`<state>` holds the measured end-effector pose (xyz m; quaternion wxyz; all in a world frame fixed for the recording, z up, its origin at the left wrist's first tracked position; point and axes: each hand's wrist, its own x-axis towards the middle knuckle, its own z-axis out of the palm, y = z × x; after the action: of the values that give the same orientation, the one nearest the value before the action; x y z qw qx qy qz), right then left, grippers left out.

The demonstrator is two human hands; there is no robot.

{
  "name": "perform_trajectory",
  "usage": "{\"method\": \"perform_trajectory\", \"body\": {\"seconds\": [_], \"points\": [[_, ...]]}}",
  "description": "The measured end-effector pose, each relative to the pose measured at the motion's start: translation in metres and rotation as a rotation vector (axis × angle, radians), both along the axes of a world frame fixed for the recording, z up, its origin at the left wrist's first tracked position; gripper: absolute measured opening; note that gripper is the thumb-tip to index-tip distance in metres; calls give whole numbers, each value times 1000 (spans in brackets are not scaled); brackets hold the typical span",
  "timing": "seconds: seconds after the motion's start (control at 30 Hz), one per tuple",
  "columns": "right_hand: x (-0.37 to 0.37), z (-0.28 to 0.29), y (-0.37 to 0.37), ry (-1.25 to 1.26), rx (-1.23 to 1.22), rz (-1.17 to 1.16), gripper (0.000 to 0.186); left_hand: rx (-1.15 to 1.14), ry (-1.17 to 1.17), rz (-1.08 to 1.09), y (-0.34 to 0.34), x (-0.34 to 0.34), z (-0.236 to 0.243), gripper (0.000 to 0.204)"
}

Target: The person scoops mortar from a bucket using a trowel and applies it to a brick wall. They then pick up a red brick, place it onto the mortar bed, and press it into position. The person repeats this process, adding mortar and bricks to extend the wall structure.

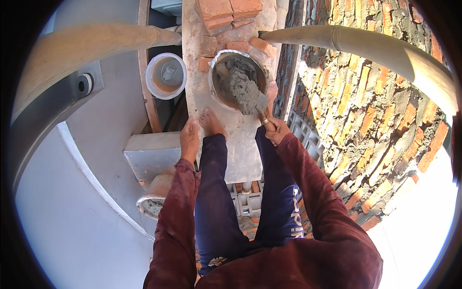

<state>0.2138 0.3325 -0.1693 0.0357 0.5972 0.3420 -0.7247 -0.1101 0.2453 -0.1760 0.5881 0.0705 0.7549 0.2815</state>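
Observation:
My right hand (277, 132) is closed round the wooden handle of a trowel (262, 103). A thick heap of wet grey mortar (245, 90) covers most of the blade, which is over the near right rim of a round bucket (211, 83). More mortar lies inside that bucket. Beside my left shin, my left hand (189, 136) hangs with its fingers stretched out and nothing in it. My bare feet stand on the plank (239, 159) that bears the bucket.
Red bricks (215, 13) are stacked at the plank's far end. Left of it sits a white bucket (166, 75); a tipped mortar bucket (159, 195) lies lower. Bamboo poles (370, 42) cross at both sides. A rough brick wall (370, 120) rises on the right.

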Motion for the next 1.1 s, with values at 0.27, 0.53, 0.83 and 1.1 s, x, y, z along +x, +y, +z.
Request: {"method": "perform_trajectory", "body": {"seconds": [0.27, 0.53, 0.83, 1.1], "points": [[2, 196, -19, 129, 68, -44, 33, -15, 154, -489, -78, -19, 133, 52], [64, 502, -11, 53, 316, -191, 29, 192, 205, -773, -28, -48, 251, 52], [143, 662, 105, -56, 579, -575, 18, 205, 200, -597, 58, -77, 296, 56], [251, 633, 311, -358, 671, -515, 26, 193, 102, -315, 79, -19, 383, 55]]}}
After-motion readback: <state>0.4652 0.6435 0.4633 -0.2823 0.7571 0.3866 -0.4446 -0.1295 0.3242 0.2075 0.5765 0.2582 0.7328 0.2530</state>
